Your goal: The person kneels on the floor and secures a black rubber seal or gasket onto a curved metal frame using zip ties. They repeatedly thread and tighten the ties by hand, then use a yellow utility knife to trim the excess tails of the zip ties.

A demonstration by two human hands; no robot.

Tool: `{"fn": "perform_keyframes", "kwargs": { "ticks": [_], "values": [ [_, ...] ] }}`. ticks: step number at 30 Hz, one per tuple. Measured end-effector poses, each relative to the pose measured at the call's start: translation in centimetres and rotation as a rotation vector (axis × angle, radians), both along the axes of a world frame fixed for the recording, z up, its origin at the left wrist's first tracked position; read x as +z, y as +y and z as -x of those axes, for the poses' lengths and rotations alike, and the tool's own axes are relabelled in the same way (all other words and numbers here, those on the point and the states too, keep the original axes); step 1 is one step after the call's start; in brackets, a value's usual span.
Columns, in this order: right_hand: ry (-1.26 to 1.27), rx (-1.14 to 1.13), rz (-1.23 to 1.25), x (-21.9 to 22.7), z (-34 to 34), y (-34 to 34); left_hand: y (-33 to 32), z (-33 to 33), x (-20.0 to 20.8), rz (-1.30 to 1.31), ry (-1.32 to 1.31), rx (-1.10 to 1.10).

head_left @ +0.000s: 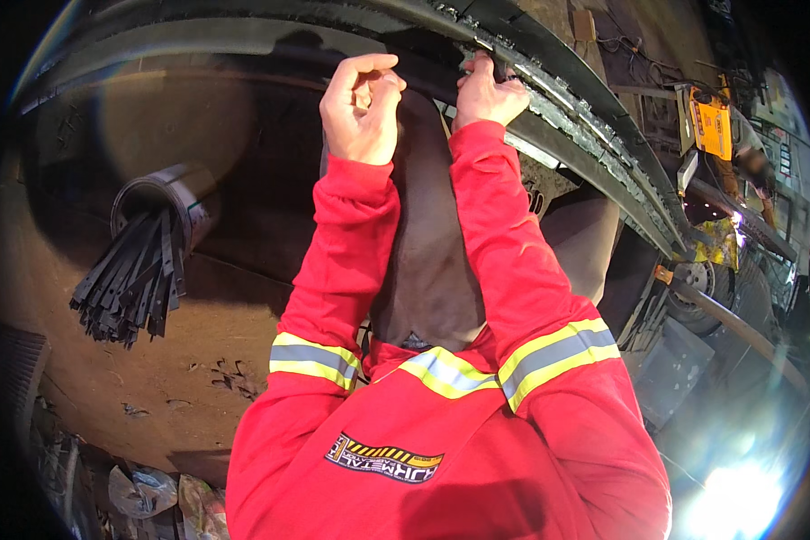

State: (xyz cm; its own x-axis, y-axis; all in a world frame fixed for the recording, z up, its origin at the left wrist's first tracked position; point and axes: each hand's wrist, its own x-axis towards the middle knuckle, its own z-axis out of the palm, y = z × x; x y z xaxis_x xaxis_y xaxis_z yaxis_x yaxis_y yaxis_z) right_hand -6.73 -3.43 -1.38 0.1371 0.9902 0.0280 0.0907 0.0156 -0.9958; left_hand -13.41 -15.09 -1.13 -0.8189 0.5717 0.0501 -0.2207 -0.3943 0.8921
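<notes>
Where the red sleeves with yellow and grey reflective bands rise from the lower edge, both arms reach up to a long curved black rubber strip (567, 108) with a rough, glinting edge that arcs across the top. The left hand (362, 106) is curled loosely just below the strip, thumb and forefinger bent together; whether they pinch anything cannot be told. The right hand (488, 90) presses its fingertips against the strip's edge, fingers bent. Farther left, a dark metal cylinder (166, 202) holds a bundle of flat black strips (130, 283). At the far right stands a yellow machine (711, 121).
</notes>
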Motion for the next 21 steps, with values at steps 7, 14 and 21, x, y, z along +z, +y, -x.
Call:
{"fn": "perform_keyframes", "kwargs": {
  "ticks": [7, 14, 21],
  "values": [
    [0.147, 0.205, 0.183, 1.3, -1.3, -0.8, 0.0, 0.1, 0.1, 0.024, 0.036, 0.020],
    [0.181, 0.240, 0.500, 4.4, -3.0, 0.5, 0.1, 0.1, -0.1, 0.013, 0.023, -0.013],
    [0.351, 0.186, 0.665, 3.7, -3.5, 2.5, 0.1, 0.2, -0.1, 0.012, 0.025, 0.008]
  ]
}}
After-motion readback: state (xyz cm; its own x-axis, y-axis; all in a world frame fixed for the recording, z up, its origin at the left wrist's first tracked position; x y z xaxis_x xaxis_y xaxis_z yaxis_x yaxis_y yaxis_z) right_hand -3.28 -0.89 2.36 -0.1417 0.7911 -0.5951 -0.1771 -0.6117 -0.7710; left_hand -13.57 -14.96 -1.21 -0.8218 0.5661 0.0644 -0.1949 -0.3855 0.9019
